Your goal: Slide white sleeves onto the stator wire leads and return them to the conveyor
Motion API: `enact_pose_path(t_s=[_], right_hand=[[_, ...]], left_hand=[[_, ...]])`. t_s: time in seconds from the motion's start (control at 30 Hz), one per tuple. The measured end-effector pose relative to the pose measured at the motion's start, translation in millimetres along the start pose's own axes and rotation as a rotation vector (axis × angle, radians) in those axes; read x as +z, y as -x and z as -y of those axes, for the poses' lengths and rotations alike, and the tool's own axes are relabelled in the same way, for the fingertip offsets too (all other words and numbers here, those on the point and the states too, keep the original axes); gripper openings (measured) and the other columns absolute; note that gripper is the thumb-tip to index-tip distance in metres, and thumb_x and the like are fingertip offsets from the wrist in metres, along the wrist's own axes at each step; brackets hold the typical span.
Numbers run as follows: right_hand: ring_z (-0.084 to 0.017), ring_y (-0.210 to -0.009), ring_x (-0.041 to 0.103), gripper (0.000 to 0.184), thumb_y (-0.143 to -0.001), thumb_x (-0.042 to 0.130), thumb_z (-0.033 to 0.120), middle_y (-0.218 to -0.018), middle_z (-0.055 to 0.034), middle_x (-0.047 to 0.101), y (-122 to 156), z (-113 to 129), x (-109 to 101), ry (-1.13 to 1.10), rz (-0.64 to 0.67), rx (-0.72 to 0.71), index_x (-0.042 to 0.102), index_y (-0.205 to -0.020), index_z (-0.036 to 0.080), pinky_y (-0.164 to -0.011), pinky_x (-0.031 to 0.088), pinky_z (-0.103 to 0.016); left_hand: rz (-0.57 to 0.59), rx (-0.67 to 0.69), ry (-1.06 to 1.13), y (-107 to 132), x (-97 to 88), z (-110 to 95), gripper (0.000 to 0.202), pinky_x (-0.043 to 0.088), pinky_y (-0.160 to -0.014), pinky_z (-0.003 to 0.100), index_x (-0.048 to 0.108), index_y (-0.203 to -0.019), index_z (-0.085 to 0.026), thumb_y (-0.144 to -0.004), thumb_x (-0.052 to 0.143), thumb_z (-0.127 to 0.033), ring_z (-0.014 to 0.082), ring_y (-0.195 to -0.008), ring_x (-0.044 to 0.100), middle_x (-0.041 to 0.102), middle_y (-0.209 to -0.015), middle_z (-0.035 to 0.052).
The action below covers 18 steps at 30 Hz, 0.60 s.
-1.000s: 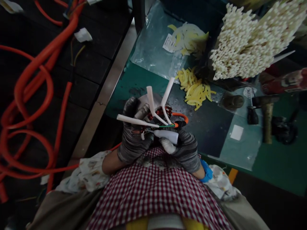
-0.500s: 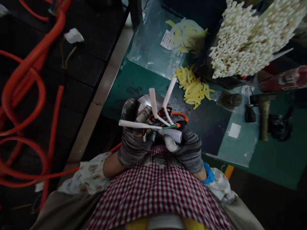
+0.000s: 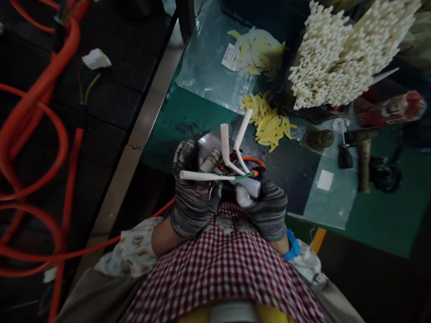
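Grey-gloved left hand (image 3: 193,199): curled shut around the copper-wound coil (image 3: 229,161), fingers wrapped behind it, held just above the lap.
Right hand (image 3: 269,208): also in a grey striped glove, closed on the thick white tube (image 3: 251,186), which is pinched between thumb and fingers and touches the coil's near side.
Coil's place: between both hands, over the near edge of the green bench (image 3: 182,116); the gloves hide much of it.
Thin white sleeves (image 3: 225,142): three, fanning out from the coil. One points left across the left-hand fingers; two stand up and away, spread in a V.
Leads: a green wire (image 3: 243,177) and an orange wire (image 3: 252,160) run from the coil toward the right hand.
Yellow slips (image 3: 269,123): loose heap on the bench, just beyond the hands.
White tube bundle (image 3: 340,54): dense, ends facing the camera, at the bench's far right.
Plastic bag (image 3: 205,67): flat on the bench, with pale and yellow slips inside.
Hammer (image 3: 362,157): on the bench to the right, well apart from the hands.
Orange cable (image 3: 37,98): looped on the dark floor, left.
Checked apron (image 3: 222,273): red and white, below the hands.
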State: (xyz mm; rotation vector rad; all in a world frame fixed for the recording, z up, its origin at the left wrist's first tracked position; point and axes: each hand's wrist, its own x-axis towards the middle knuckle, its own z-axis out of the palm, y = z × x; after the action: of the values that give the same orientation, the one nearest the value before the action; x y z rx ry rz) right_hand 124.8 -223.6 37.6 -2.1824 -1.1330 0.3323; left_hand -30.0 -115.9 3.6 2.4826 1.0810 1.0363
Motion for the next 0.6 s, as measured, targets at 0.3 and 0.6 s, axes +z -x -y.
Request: enact_pose_path(t_s=[0.3, 0.6], right_hand=[[-0.024, -0.064, 0.075, 0.021, -0.093, 0.078, 0.046, -0.081, -0.0040, 0.084, 3, 0, -2, -0.106, -0.019, 0.049, 0.086, -0.098, 0.027, -0.064, 0.064, -0.038], [-0.027, -0.093, 0.084, 0.031, -0.096, 0.075, 0.053, -0.108, -0.0064, 0.087, -7, -55, -30, -0.672, -0.191, 0.306, 0.081, -0.114, 0.027, -0.087, 0.070, -0.045]], left_hand=[[0.092, -0.068, 0.016, -6, -8.2, -1, 0.072, 0.040, -0.136, 0.067, 0.043, -0.168, -0.031, -0.101, 0.071, -0.037, 0.0404, -0.161, 0.049, 0.059, -0.162, 0.0160], [0.221, -0.208, 0.432, -40, -21.7, 33, 0.096, 0.049, -0.130, 0.069, 0.044, -0.166, -0.047, -0.081, 0.085, -0.032, 0.0405, -0.153, 0.057, 0.061, -0.161, 0.0048]])
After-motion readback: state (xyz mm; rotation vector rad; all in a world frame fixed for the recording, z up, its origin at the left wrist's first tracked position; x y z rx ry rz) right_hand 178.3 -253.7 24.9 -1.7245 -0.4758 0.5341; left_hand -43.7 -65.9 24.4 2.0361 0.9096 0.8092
